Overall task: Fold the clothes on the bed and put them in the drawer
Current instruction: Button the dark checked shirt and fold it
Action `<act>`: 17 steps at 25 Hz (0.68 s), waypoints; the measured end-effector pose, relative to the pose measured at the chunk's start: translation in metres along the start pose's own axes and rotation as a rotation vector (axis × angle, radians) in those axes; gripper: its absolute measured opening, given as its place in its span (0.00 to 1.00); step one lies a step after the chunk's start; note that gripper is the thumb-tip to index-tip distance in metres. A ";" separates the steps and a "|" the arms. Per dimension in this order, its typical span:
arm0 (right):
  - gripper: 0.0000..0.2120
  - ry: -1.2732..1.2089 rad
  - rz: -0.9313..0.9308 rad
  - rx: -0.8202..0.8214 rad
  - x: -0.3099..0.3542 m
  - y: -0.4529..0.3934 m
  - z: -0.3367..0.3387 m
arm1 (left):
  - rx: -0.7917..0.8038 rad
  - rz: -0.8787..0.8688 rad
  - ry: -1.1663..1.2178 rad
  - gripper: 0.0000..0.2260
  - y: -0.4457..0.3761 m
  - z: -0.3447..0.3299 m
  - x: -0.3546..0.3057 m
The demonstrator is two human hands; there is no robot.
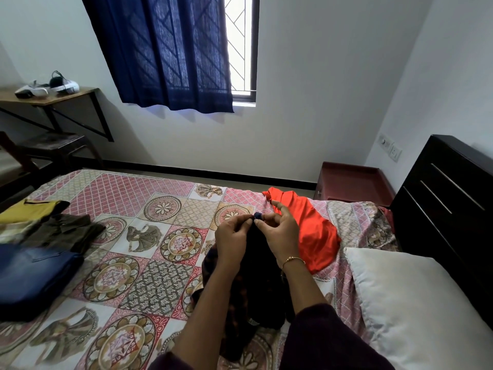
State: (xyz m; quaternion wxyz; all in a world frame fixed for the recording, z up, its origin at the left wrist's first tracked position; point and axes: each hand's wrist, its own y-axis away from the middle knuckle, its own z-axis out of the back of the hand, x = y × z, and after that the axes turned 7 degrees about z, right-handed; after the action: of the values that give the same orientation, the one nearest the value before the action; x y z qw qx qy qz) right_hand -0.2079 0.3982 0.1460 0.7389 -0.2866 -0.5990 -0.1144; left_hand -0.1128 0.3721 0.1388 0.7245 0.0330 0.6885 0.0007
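On the bed [138, 236], folded clothes [40, 263] lie at frame left, a loose garment [312, 231] right of centre, a pillow [416, 311] lower right

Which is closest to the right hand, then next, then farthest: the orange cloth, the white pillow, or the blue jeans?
From the right hand:
1. Orange cloth, just beside it on the right.
2. White pillow, farther right by the headboard.
3. Blue jeans, far left edge of the bed.
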 end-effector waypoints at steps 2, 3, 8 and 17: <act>0.29 0.062 0.043 -0.001 0.002 0.002 0.000 | 0.011 0.065 0.108 0.05 0.001 0.002 0.001; 0.29 0.085 0.063 -0.002 0.003 0.003 0.000 | 0.034 0.107 0.171 0.05 0.002 0.002 0.001; 0.29 0.160 0.147 -0.012 0.008 0.006 0.001 | 0.115 0.167 0.313 0.06 0.005 0.001 -0.003; 0.27 -0.147 -0.007 0.046 -0.001 0.004 0.002 | -0.103 0.149 0.124 0.07 0.000 0.002 -0.007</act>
State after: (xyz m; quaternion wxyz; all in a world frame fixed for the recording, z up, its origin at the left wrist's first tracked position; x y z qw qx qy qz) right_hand -0.2075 0.4020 0.1438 0.6988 -0.2750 -0.6552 -0.0817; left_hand -0.1108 0.3715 0.1457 0.6792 0.0467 0.7267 0.0919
